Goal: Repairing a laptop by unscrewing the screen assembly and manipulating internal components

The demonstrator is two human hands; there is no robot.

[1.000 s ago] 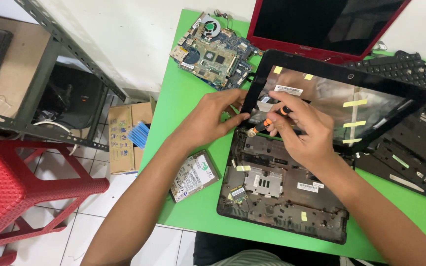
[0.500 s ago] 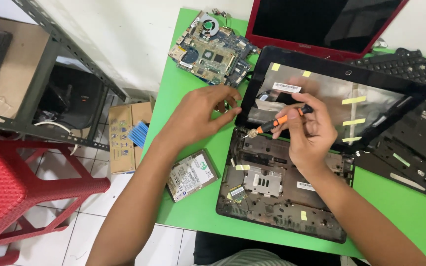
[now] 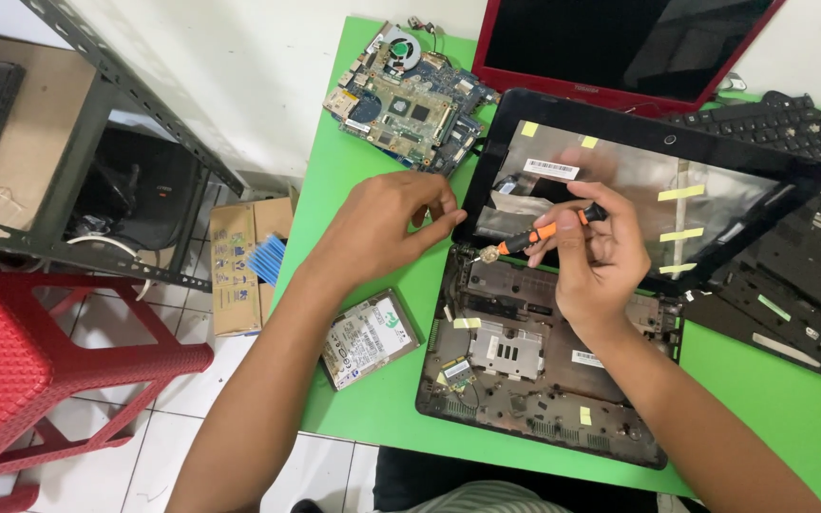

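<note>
Right hand (image 3: 601, 256) grip pinching orange screwdriver (image 3: 536, 235), tip blurred, left hand (image 3: 387, 223) fingers curled, grip hidden

On the green worktop (image 3: 353, 190) lies an opened black laptop base (image 3: 544, 370), its screen bezel (image 3: 658, 185) tilted up behind it. The right hand (image 3: 601, 256) pinches a small orange-handled screwdriver (image 3: 539, 235), tip pointing left near the base's upper left corner. The left hand (image 3: 382, 223) hovers just beside that corner, fingers curled. A bare motherboard (image 3: 410, 104) sits beyond, a hard drive (image 3: 370, 339) near the worktop's left edge, a red laptop lid (image 3: 620, 47) behind, and a red stool (image 3: 40, 370) on the floor.
</note>
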